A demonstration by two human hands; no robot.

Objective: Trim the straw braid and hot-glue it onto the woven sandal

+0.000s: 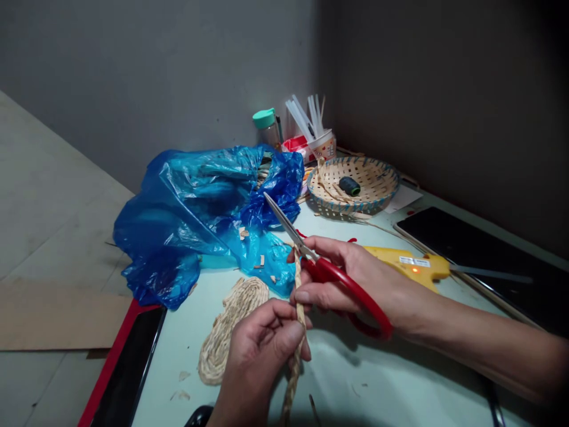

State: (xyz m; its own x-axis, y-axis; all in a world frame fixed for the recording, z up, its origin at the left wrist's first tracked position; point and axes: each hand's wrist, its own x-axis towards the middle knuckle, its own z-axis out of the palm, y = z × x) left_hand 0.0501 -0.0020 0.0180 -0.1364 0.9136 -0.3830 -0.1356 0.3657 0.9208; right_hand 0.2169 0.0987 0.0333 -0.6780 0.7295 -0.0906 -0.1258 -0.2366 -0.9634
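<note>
My left hand (262, 350) pinches a braided straw cord (295, 362) between thumb and fingers and holds it upright. My right hand (351, 279) grips red-handled scissors (331, 276), whose metal blades point up and left, just past the cord's top end. My right fingers also touch the cord near its tip. A flat coiled mat of the same braid (231, 323) lies on the table, just left of my left hand.
A crumpled blue plastic bag (200, 207) lies behind the mat. A woven basket (376, 196) holds a dark spool. A yellow glue gun (413, 267) lies to the right, beside a dark tablet (480, 249). A cup of glue sticks (320, 139) and a bottle (267, 126) stand by the wall.
</note>
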